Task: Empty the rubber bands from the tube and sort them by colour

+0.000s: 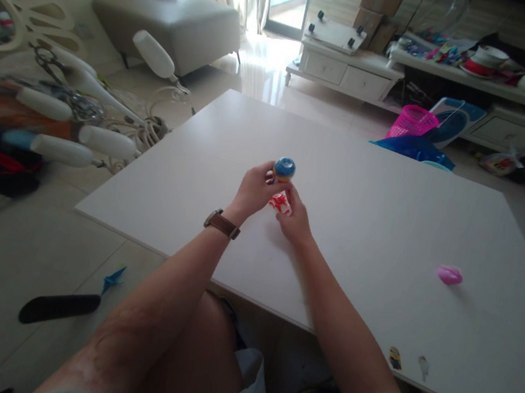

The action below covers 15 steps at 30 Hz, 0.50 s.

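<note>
Above the middle of the white table (231, 144) both hands meet on a small object with a round blue top (284, 168), whose exact kind I cannot make out. A yellow-orange band shows just under the top. My left hand (257, 190) is closed around its upper part, and a brown-strapped watch (224, 223) sits on that wrist. Lower down, a red and white patterned part (281, 203) shows between the hands. My right hand (297, 219) is closed on this lower part. Fingers hide the middle, so I cannot tell whether the two parts are joined.
A pink object (449, 275) lies on the table at right. Near the front edge are a small yellow cartoon figure (395, 358) and a pale flat piece (423, 367). White lamp-like arms (101, 140) crowd the left side. A pink basket (413, 122) stands beyond the table.
</note>
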Available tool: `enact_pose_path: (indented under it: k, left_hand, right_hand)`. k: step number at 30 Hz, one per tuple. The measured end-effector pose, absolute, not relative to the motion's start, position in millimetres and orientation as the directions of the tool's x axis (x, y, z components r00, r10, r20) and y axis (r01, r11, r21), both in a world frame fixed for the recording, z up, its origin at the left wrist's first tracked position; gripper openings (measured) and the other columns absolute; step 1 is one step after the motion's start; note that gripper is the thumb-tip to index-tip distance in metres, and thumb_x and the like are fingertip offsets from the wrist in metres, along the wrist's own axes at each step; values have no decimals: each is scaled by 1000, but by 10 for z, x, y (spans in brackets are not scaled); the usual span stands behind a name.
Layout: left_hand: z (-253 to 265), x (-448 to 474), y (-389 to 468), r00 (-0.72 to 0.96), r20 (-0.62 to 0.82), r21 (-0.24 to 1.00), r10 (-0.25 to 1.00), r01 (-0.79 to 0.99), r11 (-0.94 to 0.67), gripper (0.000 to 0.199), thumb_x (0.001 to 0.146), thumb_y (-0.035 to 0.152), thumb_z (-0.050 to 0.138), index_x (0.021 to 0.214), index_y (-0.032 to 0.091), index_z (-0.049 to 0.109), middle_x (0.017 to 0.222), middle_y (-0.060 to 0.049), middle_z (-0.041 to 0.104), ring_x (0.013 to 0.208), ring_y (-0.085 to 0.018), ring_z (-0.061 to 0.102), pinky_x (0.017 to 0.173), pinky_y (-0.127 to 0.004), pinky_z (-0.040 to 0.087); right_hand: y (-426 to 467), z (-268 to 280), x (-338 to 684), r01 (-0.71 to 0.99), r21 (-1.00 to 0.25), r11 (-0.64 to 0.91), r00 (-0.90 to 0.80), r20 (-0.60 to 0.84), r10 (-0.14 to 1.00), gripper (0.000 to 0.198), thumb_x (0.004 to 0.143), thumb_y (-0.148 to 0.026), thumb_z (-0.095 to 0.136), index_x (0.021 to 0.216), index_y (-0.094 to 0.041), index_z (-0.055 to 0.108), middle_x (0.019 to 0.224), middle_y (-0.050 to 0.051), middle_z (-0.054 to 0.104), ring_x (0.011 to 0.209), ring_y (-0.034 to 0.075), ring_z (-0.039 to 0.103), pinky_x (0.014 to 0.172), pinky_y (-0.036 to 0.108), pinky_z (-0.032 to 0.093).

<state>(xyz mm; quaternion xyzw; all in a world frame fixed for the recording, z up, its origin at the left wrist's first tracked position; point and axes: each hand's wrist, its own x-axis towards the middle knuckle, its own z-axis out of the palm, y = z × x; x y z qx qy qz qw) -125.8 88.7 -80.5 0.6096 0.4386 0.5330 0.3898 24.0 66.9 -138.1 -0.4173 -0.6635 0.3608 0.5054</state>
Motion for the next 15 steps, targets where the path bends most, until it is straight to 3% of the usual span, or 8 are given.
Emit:
enact_pose_path:
  k: [4, 6, 8, 10, 11, 13, 15]
  left_hand:
    - [-800, -1294, 899, 29, 308, 947, 951, 85, -310, 25, 72, 32, 81, 88, 16, 70, 86, -3, 71, 83, -17, 65, 85, -34, 56]
    - [-803, -1299, 898, 38, 296, 953, 954, 62, -298, 26, 72, 32, 82, 90, 16, 70, 87, -4, 72, 84, -17, 65, 84, -34, 56]
    - [-814, -1303, 895, 51, 282, 957, 958, 57, -285, 28, 71, 32, 82, 91, 16, 70, 88, -4, 72, 83, -17, 66, 82, -33, 57]
    - [-823, -1315, 890, 61, 269, 960, 961, 67, -273, 29, 71, 33, 83, 92, 16, 71, 88, -3, 72, 82, -17, 66, 82, -33, 57]
    - [-824, -1325, 889, 57, 263, 961, 963, 67, -267, 29, 71, 34, 83, 91, 16, 71, 88, -3, 72, 82, -17, 66, 82, -34, 57]
    - [-816, -1344, 887, 43, 264, 962, 964, 60, -266, 29, 71, 34, 83, 90, 16, 71, 87, -4, 72, 83, -17, 66, 84, -34, 57]
    - [-804, -1352, 884, 33, 272, 961, 962, 45, -273, 28, 71, 34, 83, 89, 15, 70, 87, -4, 72, 83, -17, 66, 84, -35, 57]
  right_hand:
    - [683, -1325, 328, 271, -868, 417, 225, 478, 849, 98, 78, -22, 56, 165, -30, 12, 173, 2, 16, 160, 28, 14, 128, 59, 17]
    - [657, -1312, 325, 311, -854, 417, 275, 501, 821, 103, 77, -20, 54, 165, -31, 4, 174, 2, 12, 161, 29, 10, 127, 62, 18]
    - [626, -1326, 272, 281, -862, 421, 102, 463, 880, 102, 76, -21, 58, 165, -32, 9, 172, 3, 23, 159, 29, 19, 126, 59, 26]
    - [616, -1350, 218, 217, -889, 403, -154, 377, 913, 98, 74, -22, 63, 163, -30, 25, 165, 5, 39, 153, 30, 37, 124, 54, 34]
    - [620, -1356, 210, 198, -899, 391, -193, 355, 915, 93, 73, -22, 64, 160, -28, 32, 162, 6, 45, 150, 30, 41, 124, 52, 35]
    - [639, -1348, 241, 191, -903, 385, -53, 383, 922, 87, 75, -21, 61, 158, -27, 36, 163, 6, 43, 152, 28, 39, 126, 52, 29]
    - [647, -1316, 302, 221, -889, 401, 203, 444, 873, 90, 77, -19, 56, 161, -29, 27, 169, 4, 31, 157, 26, 26, 129, 54, 21]
